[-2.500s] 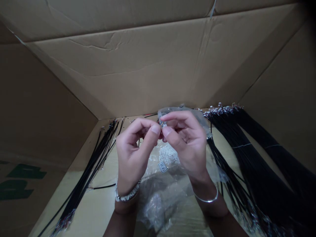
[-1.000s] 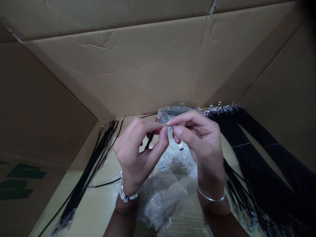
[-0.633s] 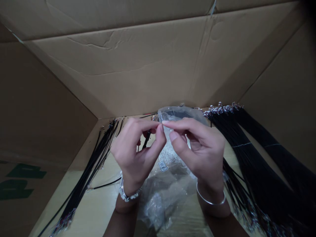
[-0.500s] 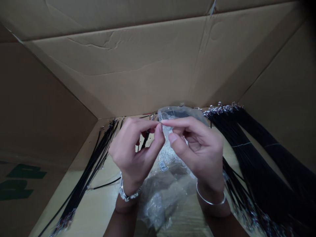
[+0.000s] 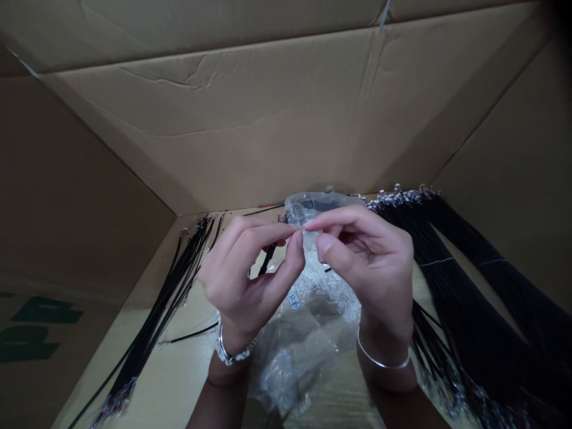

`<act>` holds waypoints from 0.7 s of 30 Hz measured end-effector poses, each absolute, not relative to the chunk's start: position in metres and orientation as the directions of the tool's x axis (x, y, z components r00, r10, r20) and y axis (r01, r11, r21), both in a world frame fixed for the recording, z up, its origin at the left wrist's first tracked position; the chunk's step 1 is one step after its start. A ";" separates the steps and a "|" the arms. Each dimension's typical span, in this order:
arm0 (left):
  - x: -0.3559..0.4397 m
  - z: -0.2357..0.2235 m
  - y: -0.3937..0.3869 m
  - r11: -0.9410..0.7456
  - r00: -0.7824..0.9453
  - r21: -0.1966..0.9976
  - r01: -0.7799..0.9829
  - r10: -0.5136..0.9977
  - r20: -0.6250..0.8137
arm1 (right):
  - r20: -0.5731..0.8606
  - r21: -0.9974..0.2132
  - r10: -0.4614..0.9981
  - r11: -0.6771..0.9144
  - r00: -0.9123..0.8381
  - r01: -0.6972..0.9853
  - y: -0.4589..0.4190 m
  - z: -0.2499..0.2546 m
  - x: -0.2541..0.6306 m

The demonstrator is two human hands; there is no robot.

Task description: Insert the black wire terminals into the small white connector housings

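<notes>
The fingers [image 5: 292,259] of both hands are pinched in narrow, with the tips almost meeting just below the top middle of the frame. If they hold something there, it is too small to see. The left hand [image 5: 245,280] and the right hand [image 5: 369,268] are close together, and neither one is wide open.

A short, thin black wire [image 5: 268,260] shows between the left hand's fingers and palm. Tiny colored wire ends [image 5: 282,218] poke up just behind that hand.

Just past the fingertips sits a round, see-through plastic bag [image 5: 324,204]. Below the hands lies a big, crinkly clear plastic bag [image 5: 290,369] full of small white plastic bits [image 5: 324,286]. It has a small white paper label [image 5: 294,301] with dark print, but the print is too small and tilted to read for sure.

A thin silver bangle [image 5: 382,362] is on the right wrist, and a silver bracelet [image 5: 230,355] with a bumpy look is on the left wrist.

Long bunches of black wires lie to the left [image 5: 165,304] and right [image 5: 469,298] on a pale tan sheet [image 5: 179,375]. The right bunch has shiny ends at the top. Brown cardboard walls [image 5: 201,119] rise around it all, and big green print [image 5: 36,328] at the lower left is too cut off to read.
</notes>
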State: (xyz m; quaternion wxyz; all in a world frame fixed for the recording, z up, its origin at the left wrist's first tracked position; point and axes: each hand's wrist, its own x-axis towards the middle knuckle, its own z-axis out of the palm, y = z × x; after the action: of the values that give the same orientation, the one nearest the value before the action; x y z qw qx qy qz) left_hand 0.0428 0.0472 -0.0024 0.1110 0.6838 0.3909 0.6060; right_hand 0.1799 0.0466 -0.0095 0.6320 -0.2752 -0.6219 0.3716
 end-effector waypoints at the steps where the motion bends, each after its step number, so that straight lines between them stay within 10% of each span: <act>1: 0.040 -0.004 0.046 -0.679 -0.047 0.596 0.428 0.642 0.765 | 0.584 -0.808 0.810 0.575 -0.053 -0.128 0.047 -0.009 0.180; 10: 0.030 -0.009 0.040 -0.701 -0.047 0.355 0.618 0.418 0.907 | 0.661 -0.750 0.747 0.656 -0.068 -0.082 0.050 -0.012 0.183; 21: 0.028 -0.008 0.045 -0.689 0.084 0.024 0.725 0.123 0.989 | 0.540 -0.775 0.840 0.467 -0.062 -0.426 0.055 -0.016 0.180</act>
State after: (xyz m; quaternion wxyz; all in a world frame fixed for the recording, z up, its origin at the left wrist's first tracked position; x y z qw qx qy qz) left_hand 0.0279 0.0450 -0.0085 -0.2491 0.6927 0.3060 0.6037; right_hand 0.1801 0.0546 -0.0159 0.6584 -0.1887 -0.5477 0.4806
